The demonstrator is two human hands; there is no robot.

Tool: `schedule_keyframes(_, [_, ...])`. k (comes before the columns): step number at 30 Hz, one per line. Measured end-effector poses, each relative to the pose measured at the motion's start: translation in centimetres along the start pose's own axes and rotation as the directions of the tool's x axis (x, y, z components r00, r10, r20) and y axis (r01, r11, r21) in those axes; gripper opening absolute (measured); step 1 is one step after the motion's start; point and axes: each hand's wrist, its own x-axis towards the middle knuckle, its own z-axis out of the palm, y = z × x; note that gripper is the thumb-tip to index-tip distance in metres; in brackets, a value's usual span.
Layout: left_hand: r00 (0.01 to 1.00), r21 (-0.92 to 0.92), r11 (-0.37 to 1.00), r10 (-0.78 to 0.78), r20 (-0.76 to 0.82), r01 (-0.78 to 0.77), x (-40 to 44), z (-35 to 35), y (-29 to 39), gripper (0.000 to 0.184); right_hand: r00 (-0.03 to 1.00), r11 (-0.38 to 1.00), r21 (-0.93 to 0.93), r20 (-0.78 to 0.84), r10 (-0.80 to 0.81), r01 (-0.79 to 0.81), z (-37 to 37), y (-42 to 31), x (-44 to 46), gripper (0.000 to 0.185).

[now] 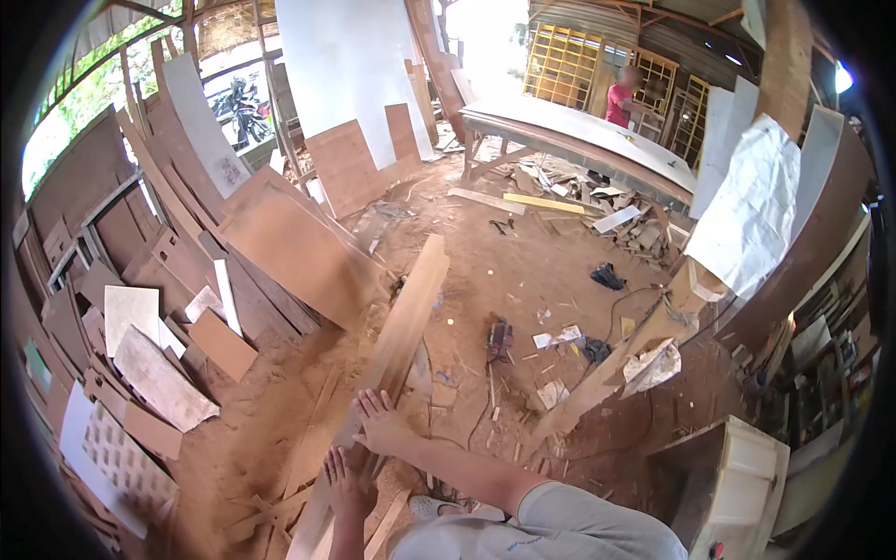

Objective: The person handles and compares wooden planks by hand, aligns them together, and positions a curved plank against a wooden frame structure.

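A long wooden board (pixel 408 303) runs from the bottom of the head view up toward the middle. Flat on its surface lies my right hand (pixel 381 425), fingers spread and holding nothing. Just below it, nearer to me, my left hand (pixel 348 481) also rests on the board with its fingers stretched out. My right forearm crosses over from the lower right. What supports the board underneath is mostly hidden.
A corded power tool (pixel 500 340) lies on the dusty floor to the right. Wood sheets (pixel 289 247) lean at the left. A wooden post (pixel 597 392) stands at right, beside a cabinet (pixel 747 476). Behind a large table (pixel 560 135) stands a person (pixel 619 101).
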Motion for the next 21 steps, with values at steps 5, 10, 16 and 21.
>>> schedule_keyframes(5, [0.998,0.000,0.998,-0.060,0.027,0.060,-5.0,-1.1,0.0,0.115,0.999,1.000,0.002,0.052,-0.016,0.015,-1.1,-1.9,-3.9,0.096])
schedule_keyframes(10, [0.995,0.001,0.995,-0.103,-0.011,0.103,-10.7,-1.6,-0.8,0.116,0.998,0.997,-0.054,0.040,-0.049,0.051,0.9,-4.4,-6.5,0.095])
schedule_keyframes(16, [0.981,-0.031,0.985,-0.173,-0.092,0.171,-18.5,-1.4,-5.6,0.112,0.983,0.973,-0.158,0.097,-0.154,0.168,1.8,-9.3,-9.1,0.093])
schedule_keyframes(21, [0.979,-0.036,0.995,-0.094,-0.181,0.089,-23.6,-2.3,-8.2,0.101,0.965,0.969,-0.104,0.163,-0.206,0.224,4.6,-13.4,-9.9,0.098])
